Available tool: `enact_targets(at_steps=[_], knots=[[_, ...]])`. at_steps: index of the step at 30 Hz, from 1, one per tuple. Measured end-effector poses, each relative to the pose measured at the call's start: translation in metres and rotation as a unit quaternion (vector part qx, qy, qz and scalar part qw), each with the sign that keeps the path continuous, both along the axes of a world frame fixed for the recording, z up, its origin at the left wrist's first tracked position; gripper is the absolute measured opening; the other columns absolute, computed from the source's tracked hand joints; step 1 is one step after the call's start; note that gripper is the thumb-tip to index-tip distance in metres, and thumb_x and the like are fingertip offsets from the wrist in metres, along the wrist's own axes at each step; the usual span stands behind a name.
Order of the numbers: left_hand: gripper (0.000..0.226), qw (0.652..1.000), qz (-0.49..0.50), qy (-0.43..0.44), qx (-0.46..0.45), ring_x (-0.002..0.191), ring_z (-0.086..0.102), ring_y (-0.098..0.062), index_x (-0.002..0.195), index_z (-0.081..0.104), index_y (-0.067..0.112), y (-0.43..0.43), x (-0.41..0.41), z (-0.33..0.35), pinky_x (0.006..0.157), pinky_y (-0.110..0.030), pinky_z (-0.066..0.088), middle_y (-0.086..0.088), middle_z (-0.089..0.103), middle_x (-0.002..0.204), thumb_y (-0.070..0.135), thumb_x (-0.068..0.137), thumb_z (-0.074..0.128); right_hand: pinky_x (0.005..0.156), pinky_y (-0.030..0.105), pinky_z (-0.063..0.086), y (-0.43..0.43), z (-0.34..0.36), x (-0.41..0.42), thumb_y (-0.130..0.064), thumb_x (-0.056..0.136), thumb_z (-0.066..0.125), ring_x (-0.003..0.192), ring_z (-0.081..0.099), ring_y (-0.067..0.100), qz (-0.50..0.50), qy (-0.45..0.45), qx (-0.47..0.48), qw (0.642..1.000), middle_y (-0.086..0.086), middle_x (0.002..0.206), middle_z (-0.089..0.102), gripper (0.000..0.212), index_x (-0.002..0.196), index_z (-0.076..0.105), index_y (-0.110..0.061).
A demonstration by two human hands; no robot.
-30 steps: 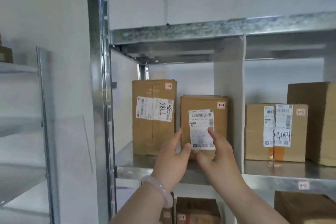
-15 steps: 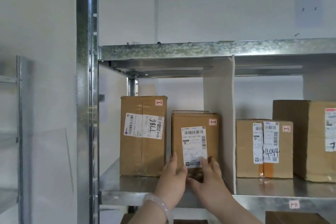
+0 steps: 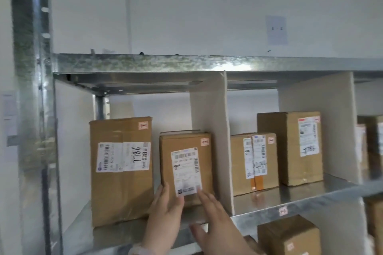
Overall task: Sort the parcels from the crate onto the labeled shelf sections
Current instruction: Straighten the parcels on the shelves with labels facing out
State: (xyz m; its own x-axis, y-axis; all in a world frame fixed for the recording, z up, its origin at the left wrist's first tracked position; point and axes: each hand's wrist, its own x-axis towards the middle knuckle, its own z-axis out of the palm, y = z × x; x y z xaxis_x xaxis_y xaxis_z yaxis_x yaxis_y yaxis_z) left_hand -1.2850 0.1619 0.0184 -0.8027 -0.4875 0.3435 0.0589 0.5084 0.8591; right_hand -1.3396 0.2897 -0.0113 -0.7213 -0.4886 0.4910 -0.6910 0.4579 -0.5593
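A small brown parcel [image 3: 185, 163] with a white shipping label stands in the leftmost shelf section, against the white divider [image 3: 215, 141]. My left hand [image 3: 165, 209] touches its lower left front with straight fingers. My right hand [image 3: 215, 219] lies with straight fingers against its lower right front, thumb spread below. A taller parcel [image 3: 121, 170] marked 7786 stands to its left on the same metal shelf [image 3: 290, 198].
The middle section holds a small parcel [image 3: 253, 163] and a taller one [image 3: 298, 147]. Another divider [image 3: 323, 130] and more parcels [image 3: 371, 147] follow on the right. A box [image 3: 289, 236] sits on the shelf below. A steel upright [image 3: 31, 89] bounds the left.
The camera has swung right and up, so the shelf sits lower and tilted in view. Both hands stay at the small parcel's lower front, fingers straightening a little.
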Motion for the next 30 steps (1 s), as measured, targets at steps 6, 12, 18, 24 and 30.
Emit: enact_targets(at_steps=[6, 12, 18, 24, 30], knots=[[0.062, 0.997, -0.061, 0.015, 0.043, 0.144, 0.026, -0.009, 0.151, 0.021, 0.044, 0.048, 0.025, -0.005, 0.119, -0.036, 0.020, 0.019, 0.018, 0.160, 0.047, 0.096, 0.049, 0.108, 0.005, 0.021, 0.066, -0.012, 0.015, -0.038, 0.092, 0.057, 0.133, 0.017, -0.022, -0.010, 0.014, -0.051, 0.999, -0.037, 0.148, 0.019, 0.066, 0.139, 0.015, -0.057], [0.057, 0.982, -0.157, 0.044, 0.094, 0.139, 0.030, -0.001, 0.148, 0.031, 0.044, 0.121, 0.013, -0.007, 0.108, -0.022, 0.023, 0.021, 0.030, 0.153, 0.041, 0.096, 0.052, 0.118, 0.026, 0.024, 0.126, -0.002, -0.019, -0.033, 0.095, 0.055, 0.138, 0.025, -0.007, -0.038, -0.039, -0.165, 0.985, -0.029, 0.148, 0.031, 0.060, 0.148, 0.028, -0.043], [0.059, 0.989, -0.108, 0.027, 0.098, 0.146, 0.022, -0.009, 0.150, 0.024, 0.045, 0.177, -0.051, 0.000, 0.120, -0.037, 0.020, 0.017, 0.023, 0.158, 0.045, 0.098, 0.051, 0.113, 0.031, 0.025, 0.180, 0.020, -0.075, -0.028, 0.097, 0.053, 0.129, 0.033, -0.002, -0.012, -0.080, -0.154, 0.985, -0.028, 0.131, 0.036, 0.046, 0.130, 0.032, -0.051], [0.073, 1.000, 0.017, 0.013, 0.019, 0.150, -0.001, -0.012, 0.156, -0.001, 0.028, 0.191, -0.114, 0.004, 0.119, -0.033, 0.005, 0.013, -0.007, 0.163, 0.036, 0.101, 0.047, 0.114, 0.038, 0.029, 0.212, 0.032, -0.146, -0.033, 0.096, 0.053, 0.143, 0.029, 0.018, -0.020, -0.135, -0.096, 0.986, -0.006, 0.157, 0.027, 0.071, 0.155, 0.014, -0.025], [0.075, 0.996, 0.087, -0.010, 0.033, 0.151, 0.004, -0.015, 0.157, -0.003, 0.021, 0.187, -0.153, 0.000, 0.121, -0.035, 0.008, 0.008, -0.003, 0.164, 0.031, 0.101, 0.047, 0.112, 0.034, 0.035, 0.200, 0.035, -0.188, -0.032, 0.086, 0.058, 0.134, 0.041, 0.021, 0.009, -0.169, -0.035, 0.985, 0.004, 0.147, 0.042, 0.073, 0.150, 0.025, -0.017]])
